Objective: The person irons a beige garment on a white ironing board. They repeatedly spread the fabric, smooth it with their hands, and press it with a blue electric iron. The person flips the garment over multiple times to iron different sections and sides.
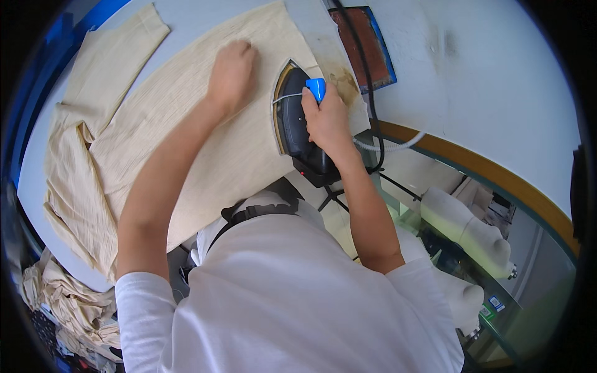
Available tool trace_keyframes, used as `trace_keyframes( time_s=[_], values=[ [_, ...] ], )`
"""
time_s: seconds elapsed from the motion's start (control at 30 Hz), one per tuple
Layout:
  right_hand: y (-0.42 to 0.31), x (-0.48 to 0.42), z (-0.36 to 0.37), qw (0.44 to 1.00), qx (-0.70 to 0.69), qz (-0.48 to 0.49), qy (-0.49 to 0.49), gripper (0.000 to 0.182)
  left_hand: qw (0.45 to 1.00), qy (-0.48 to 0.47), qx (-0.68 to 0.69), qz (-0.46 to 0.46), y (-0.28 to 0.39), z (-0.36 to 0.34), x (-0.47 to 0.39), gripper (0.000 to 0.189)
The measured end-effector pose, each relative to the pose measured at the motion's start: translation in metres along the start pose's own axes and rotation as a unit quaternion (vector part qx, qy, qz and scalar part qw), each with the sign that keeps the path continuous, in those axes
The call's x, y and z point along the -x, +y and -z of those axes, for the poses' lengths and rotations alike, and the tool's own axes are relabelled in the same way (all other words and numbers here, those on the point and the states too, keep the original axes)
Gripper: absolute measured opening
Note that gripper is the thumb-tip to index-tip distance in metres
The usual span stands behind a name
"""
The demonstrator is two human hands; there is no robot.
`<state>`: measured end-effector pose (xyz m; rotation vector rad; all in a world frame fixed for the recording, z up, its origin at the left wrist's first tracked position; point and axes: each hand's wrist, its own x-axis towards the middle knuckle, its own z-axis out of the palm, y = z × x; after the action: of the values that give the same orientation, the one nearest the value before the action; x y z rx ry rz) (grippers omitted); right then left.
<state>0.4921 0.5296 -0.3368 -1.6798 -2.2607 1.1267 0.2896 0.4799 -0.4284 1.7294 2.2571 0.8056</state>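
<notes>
A cream crinkled garment (186,93) with long sleeves lies spread over the pale ironing table (37,154). My right hand (326,116) grips the handle of a black steam iron (291,112), whose blue part shows by my thumb. The iron's soleplate rests on the garment near its right edge, tip pointing away from me. On the cloth left of the iron, my left hand (235,74) presses down with its fingers curled under. Its fingertips are hidden, so whether they pinch any fabric does not show. One sleeve (116,65) stretches toward the far left.
A black cable (366,65) and a white hose (392,145) run from the iron's right. A reddish-brown pad (364,46) lies beyond it. Dress forms (466,233) show at the lower right by a glass-edged table. Crumpled cream cloth (74,298) is heaped at lower left.
</notes>
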Motion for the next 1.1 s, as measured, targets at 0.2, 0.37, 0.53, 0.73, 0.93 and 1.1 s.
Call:
trace_keyframes(
  time_s=[0.2, 0.37, 0.53, 0.73, 0.93, 1.1],
  values=[
    [0.005, -0.003, -0.003, 0.999, 0.019, 0.024, -0.040, 0.038, 0.998, -0.001, 0.052, 0.041, 0.032, 0.013, 0.085, 0.045],
    [-0.017, -0.004, -0.006, 0.994, 0.032, 0.066, -0.087, 0.038, 0.998, -0.025, 0.002, 0.049, 0.033, 0.022, 0.106, 0.070],
    [-0.017, 0.003, -0.007, 0.983, 0.064, 0.106, -0.133, 0.039, 0.983, -0.053, -0.027, 0.173, 0.027, 0.039, 0.152, 0.076],
    [-0.047, 0.009, -0.031, 0.969, 0.068, 0.175, -0.162, 0.040, 0.970, -0.043, -0.083, 0.223, 0.032, 0.060, 0.167, 0.082],
    [-0.074, 0.019, -0.053, 0.953, 0.119, 0.211, -0.184, 0.043, 0.964, 0.003, -0.064, 0.257, 0.001, 0.068, 0.216, 0.085],
    [-0.064, 0.017, -0.040, 0.945, 0.141, 0.225, -0.189, 0.042, 0.932, -0.024, -0.141, 0.334, -0.019, 0.099, 0.259, 0.089]
  ],
)
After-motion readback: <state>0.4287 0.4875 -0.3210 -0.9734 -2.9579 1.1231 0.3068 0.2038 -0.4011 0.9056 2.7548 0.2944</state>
